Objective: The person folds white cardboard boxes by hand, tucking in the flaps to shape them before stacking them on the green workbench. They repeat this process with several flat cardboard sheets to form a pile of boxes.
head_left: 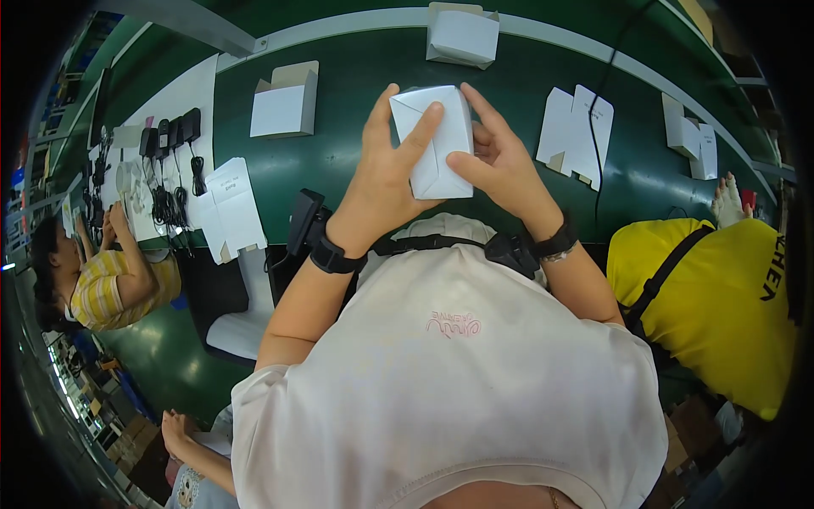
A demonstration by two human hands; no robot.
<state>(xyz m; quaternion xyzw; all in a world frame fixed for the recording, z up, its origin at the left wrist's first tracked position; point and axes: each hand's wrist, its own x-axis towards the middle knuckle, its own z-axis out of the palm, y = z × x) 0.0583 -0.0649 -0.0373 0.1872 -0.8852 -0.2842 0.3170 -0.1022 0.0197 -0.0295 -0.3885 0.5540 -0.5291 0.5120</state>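
Above the green table's front edge, I hold a small white cardboard box (454,127) between both hands. My left hand (377,178) grips its left side, with one finger lying across the creased face. My right hand (519,182) closes on the right side, its thumb pressed near the lower part of that face. Flaps and folded seams show on the box; its underside is hidden. Nearby on the table stand a white open-topped carton (282,112) to the left and another (462,38) straight ahead.
Unfolded white cartons lie left (231,212) and right (575,136). Black power adapters (174,136) with coiled cables are far left. A black cable (595,136) hangs across the right. Co-workers sit left, in yellow stripes (127,288), and right, in yellow (704,297).
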